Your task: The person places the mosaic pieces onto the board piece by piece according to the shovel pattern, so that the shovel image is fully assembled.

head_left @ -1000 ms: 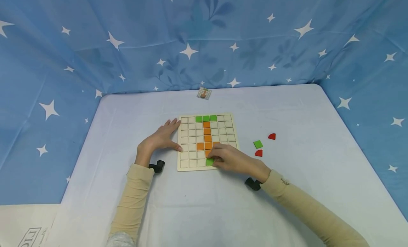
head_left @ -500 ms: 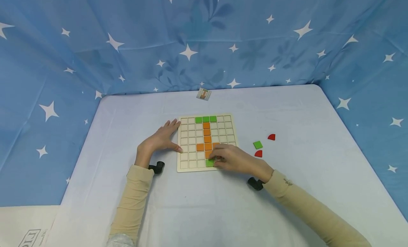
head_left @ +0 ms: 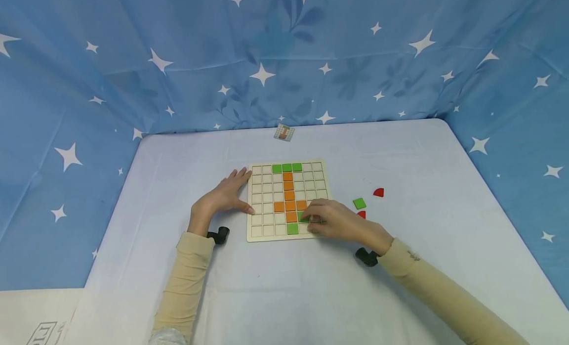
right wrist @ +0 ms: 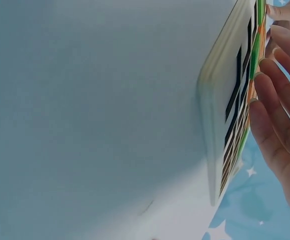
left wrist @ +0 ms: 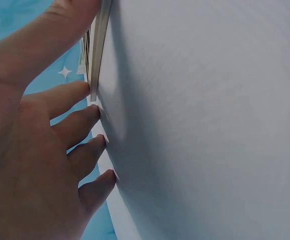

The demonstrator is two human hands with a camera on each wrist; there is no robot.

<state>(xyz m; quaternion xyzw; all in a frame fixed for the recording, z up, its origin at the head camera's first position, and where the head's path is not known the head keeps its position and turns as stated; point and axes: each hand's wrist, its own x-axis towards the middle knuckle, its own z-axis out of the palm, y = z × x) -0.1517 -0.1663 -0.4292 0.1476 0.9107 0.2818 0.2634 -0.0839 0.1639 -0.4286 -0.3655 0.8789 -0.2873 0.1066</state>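
A wooden grid board [head_left: 268,238] lies on the white table. In it, three green square tiles [head_left: 287,167] run along the far row, and orange square tiles [head_left: 290,196] form a cross below them. One green tile [head_left: 292,229] sits in the nearest row. My right hand [head_left: 338,220] is over the board's near right part, fingertips at another green tile [head_left: 303,216] beside the lowest orange one and partly covering it. In the right wrist view its fingers [right wrist: 267,100] are loosely extended. My left hand [head_left: 224,193] is spread along the board's left edge, thumb on the rim.
Right of the board lie a loose green tile [head_left: 359,203] and two red quarter-circle pieces, one in full view [head_left: 379,192], one partly behind my right hand [head_left: 362,214]. A small pattern card [head_left: 284,132] lies at the table's back edge, before a blue starry curtain [head_left: 284,63].
My right hand has drawn back to the right from the green tile in the nearest row, uncovering a right-hand orange tile and part of another green tile. The left hand stays put.
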